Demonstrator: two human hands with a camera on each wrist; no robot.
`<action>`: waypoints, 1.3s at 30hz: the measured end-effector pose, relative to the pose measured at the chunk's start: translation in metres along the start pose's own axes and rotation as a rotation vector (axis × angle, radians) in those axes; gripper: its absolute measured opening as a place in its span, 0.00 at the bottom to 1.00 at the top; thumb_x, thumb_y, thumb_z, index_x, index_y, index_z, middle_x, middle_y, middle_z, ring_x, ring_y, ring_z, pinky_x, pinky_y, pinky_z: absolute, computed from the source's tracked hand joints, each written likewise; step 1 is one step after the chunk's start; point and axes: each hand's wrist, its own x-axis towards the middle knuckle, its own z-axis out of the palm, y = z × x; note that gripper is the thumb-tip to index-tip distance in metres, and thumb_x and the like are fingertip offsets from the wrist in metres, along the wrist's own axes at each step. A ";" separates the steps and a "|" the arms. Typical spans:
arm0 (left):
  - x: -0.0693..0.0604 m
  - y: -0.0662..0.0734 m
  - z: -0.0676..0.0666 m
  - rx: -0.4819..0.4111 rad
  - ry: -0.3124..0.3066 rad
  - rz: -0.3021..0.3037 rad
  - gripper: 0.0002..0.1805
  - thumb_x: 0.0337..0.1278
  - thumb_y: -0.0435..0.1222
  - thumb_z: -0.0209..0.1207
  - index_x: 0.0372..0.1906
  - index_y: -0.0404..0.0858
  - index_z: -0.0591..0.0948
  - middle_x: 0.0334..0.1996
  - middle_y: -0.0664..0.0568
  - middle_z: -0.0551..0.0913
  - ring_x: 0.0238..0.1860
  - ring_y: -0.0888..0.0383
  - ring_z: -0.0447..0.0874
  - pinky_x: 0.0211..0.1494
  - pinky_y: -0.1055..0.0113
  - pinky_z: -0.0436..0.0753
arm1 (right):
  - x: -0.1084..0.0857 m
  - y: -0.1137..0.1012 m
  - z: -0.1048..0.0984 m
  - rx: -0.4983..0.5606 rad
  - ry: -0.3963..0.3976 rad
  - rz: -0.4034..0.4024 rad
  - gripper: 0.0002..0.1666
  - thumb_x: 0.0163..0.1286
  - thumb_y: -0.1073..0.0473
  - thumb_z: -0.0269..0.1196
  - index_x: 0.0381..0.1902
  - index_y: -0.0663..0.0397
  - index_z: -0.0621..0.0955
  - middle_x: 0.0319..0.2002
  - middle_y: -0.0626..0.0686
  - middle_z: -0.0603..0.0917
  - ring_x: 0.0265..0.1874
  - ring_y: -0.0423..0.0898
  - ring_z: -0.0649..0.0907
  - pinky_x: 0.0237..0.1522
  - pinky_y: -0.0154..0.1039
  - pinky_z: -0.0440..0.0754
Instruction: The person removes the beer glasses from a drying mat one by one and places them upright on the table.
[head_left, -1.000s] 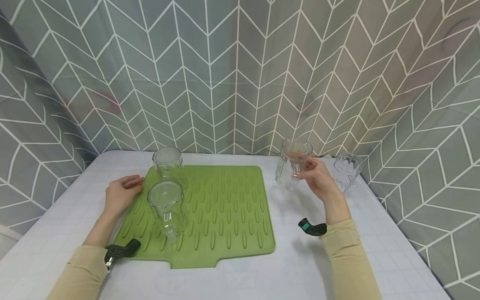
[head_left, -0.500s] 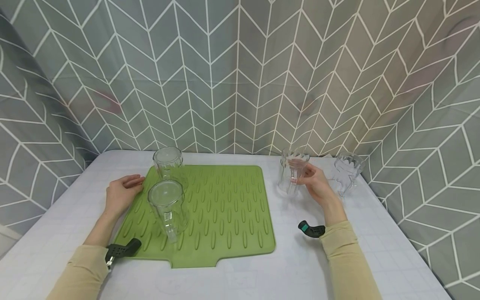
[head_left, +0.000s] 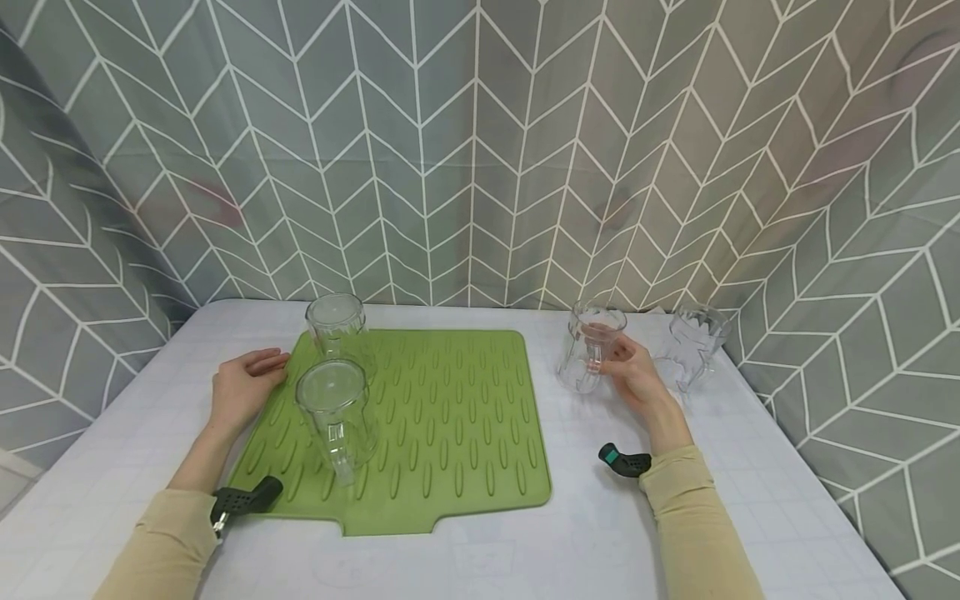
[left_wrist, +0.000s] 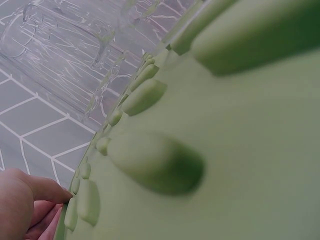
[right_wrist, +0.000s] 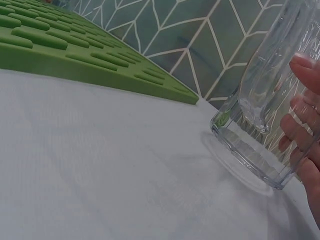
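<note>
Held mug (head_left: pixel 580 354) sits a bit lower vs. 1 s ago, R of mat (head_left: pixel 427 442), R hand (head_left: pixel 633 367) gripping it; L hand (head_left: pixel 243 387), fingers relaxed, at mat's edge. Prob. half done: 2 mugs (head_left: pixel 332 404) on mat, far mug (head_left: pixel 692 346) off.

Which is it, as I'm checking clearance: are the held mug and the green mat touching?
Apart: the head view shows white tabletop between the held mug and the green mat.
</note>
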 end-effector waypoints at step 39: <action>0.001 -0.001 0.000 -0.005 0.000 -0.002 0.23 0.65 0.35 0.61 0.62 0.29 0.78 0.52 0.39 0.85 0.53 0.50 0.86 0.44 0.87 0.75 | -0.013 0.012 -0.029 0.075 0.021 -0.115 0.36 0.62 0.83 0.57 0.65 0.56 0.72 0.58 0.44 0.80 0.59 0.39 0.77 0.49 0.30 0.85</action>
